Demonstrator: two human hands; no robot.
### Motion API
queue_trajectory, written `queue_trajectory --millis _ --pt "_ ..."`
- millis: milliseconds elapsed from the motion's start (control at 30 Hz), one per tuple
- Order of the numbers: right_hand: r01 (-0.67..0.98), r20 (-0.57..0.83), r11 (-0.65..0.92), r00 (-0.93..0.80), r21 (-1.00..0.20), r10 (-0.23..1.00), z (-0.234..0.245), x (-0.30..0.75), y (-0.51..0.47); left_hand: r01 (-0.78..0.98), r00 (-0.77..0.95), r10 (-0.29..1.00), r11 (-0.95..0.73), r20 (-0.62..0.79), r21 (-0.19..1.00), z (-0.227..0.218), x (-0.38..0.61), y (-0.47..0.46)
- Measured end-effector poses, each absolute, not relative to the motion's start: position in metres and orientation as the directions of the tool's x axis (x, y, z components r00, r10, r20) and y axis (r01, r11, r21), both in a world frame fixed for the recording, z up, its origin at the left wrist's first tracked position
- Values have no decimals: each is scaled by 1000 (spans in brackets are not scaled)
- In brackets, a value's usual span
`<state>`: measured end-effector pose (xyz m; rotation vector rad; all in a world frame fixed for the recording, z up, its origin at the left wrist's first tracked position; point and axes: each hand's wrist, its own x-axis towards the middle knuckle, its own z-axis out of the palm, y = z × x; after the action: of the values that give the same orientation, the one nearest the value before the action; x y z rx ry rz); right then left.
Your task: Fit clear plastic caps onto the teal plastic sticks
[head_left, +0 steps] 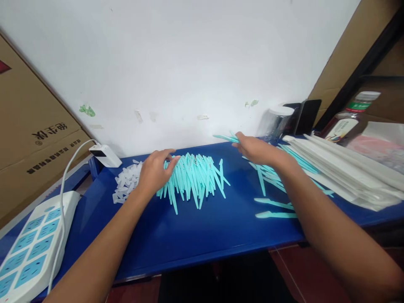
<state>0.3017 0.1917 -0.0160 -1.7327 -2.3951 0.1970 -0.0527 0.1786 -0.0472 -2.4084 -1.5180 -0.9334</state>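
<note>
A heap of turquoise eyebrow razors [192, 176] lies in the middle of the blue table, handles mostly toward me. My left hand [156, 168] hovers at the heap's left side, thumb and fingers apart, with nothing seen between them. Beside that hand, on its left, is a pile of small translucent plastic caps [126, 181]. Raised near the wall, my right hand [249, 146] grips a few turquoise razors [225, 137], their ends pointing left; the exact count is unclear. Under and beside my right forearm lie more loose razors [274, 203], partly hidden by the arm.
A white power strip [34, 244] and a small white device with a cable [105, 155] are at left. Along the right stand a clear jar [277, 122], a dark phone [309, 117], a bottle [347, 120] and stacked white sleeves [344, 172]. Cardboard boxes flank the table.
</note>
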Motion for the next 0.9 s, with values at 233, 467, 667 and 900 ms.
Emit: queue_trajectory --millis 233,467,667,900 --pt "761 52 587 -598 -277 800 -19 245 159 683 545 622 -718 562 133 -50 -26 157" --pt "472 52 616 -766 -631 641 -20 235 155 663 512 638 -719 575 208 -52 -25 156" --pt "409 -8 554 -810 -726 587 -28 229 155 540 468 734 -678 492 498 -55 -10 141" --pt "386 90 547 -752 -743 653 -32 229 157 576 346 794 -600 499 556 -50 -11 145"
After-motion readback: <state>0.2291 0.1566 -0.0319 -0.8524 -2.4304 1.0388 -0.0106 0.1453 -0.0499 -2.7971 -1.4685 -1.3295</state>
